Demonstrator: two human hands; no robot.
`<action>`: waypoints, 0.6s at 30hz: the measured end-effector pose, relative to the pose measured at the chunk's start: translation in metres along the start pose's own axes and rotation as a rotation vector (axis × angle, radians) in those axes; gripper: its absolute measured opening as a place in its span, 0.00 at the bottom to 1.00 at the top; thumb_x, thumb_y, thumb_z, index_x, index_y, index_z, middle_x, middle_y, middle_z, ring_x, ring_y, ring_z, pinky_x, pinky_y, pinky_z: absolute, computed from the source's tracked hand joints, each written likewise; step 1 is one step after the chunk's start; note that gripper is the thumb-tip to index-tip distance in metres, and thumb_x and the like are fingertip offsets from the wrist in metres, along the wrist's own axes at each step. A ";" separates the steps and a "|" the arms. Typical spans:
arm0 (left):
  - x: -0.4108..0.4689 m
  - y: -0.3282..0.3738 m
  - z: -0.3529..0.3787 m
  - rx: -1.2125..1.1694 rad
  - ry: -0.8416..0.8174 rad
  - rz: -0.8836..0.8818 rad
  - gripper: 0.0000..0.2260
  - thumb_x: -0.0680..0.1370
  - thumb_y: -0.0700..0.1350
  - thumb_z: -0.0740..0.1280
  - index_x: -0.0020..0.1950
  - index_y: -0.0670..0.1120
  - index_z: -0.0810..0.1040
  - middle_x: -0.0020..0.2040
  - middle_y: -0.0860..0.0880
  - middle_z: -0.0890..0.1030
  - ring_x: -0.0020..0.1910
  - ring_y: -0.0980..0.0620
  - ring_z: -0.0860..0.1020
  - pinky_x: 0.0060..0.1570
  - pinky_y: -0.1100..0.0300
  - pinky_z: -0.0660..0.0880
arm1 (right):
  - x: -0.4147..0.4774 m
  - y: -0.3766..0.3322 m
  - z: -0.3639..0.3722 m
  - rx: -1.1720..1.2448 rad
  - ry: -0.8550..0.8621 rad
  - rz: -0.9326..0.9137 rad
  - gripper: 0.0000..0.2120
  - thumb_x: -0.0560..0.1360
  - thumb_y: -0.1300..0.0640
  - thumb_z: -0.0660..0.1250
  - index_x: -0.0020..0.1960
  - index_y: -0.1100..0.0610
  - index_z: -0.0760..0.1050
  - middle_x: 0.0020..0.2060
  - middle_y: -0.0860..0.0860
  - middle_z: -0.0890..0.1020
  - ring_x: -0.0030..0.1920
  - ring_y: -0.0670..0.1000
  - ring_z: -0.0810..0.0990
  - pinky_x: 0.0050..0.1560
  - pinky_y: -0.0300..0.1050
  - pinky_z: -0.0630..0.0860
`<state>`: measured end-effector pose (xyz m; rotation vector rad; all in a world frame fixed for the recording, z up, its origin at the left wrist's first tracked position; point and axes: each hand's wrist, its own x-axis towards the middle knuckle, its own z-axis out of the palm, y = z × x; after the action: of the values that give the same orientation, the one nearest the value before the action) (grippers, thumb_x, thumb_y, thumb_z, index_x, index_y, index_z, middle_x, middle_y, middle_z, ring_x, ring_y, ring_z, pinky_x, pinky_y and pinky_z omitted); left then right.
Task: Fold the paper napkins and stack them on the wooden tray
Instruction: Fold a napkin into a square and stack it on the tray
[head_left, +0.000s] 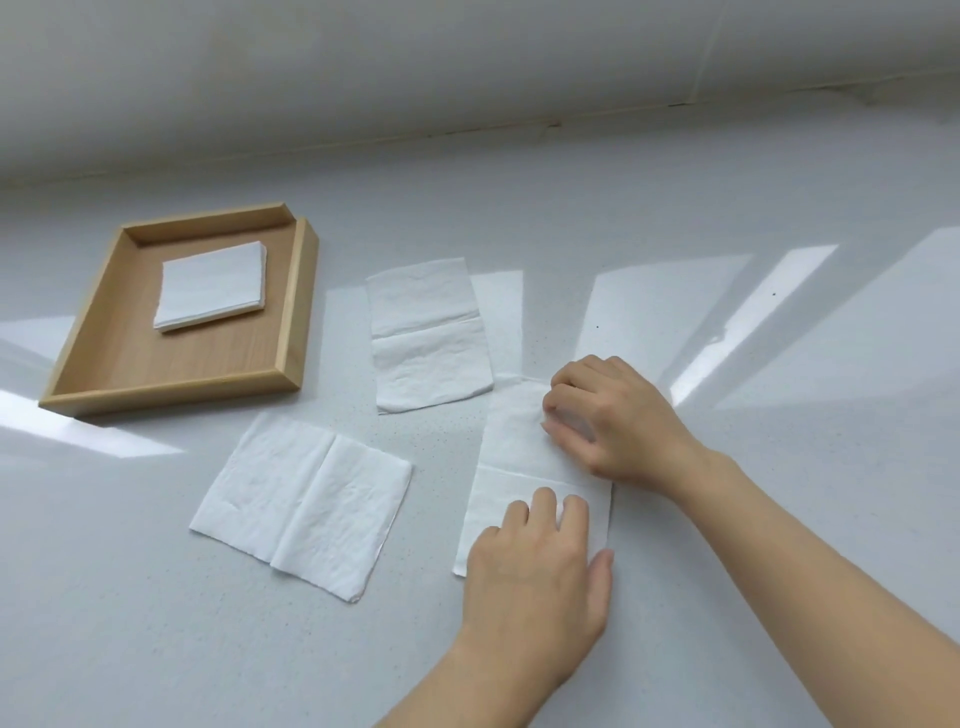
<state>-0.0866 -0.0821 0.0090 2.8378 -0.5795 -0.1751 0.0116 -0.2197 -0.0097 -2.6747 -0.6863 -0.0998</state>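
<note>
A wooden tray lies at the left with a small stack of folded white napkins inside it. Three more white napkins lie half-open on the grey counter: one in the middle, one at the front left, and one under my hands. My left hand rests flat on the near end of that napkin, fingers spread. My right hand is on its far end, fingertips curled and pinching the paper near the top right corner.
The glossy grey counter runs to a pale wall at the back. Bright window reflections streak its right and left sides.
</note>
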 end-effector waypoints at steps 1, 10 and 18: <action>0.003 -0.002 -0.003 -0.033 -0.015 -0.039 0.12 0.69 0.57 0.57 0.36 0.49 0.72 0.29 0.53 0.73 0.27 0.51 0.74 0.21 0.62 0.61 | 0.001 0.001 -0.001 0.011 0.002 0.011 0.12 0.70 0.52 0.60 0.40 0.58 0.77 0.38 0.53 0.80 0.38 0.56 0.77 0.39 0.48 0.71; 0.092 -0.068 -0.044 -0.313 0.138 -0.180 0.04 0.76 0.45 0.64 0.47 0.46 0.76 0.42 0.51 0.75 0.47 0.47 0.74 0.42 0.55 0.69 | 0.005 0.015 -0.014 0.148 -0.047 0.488 0.15 0.69 0.55 0.70 0.53 0.59 0.74 0.50 0.53 0.72 0.55 0.55 0.70 0.55 0.46 0.63; 0.138 -0.093 -0.039 -0.113 -0.210 -0.023 0.18 0.69 0.53 0.73 0.54 0.49 0.74 0.55 0.49 0.66 0.59 0.48 0.62 0.56 0.60 0.53 | 0.015 0.021 -0.030 0.354 -0.295 0.688 0.13 0.66 0.58 0.74 0.29 0.55 0.72 0.39 0.53 0.76 0.46 0.55 0.76 0.45 0.47 0.71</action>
<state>0.0804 -0.0458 0.0134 2.7352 -0.5587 -0.4985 0.0356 -0.2412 0.0135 -2.4388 0.1623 0.5501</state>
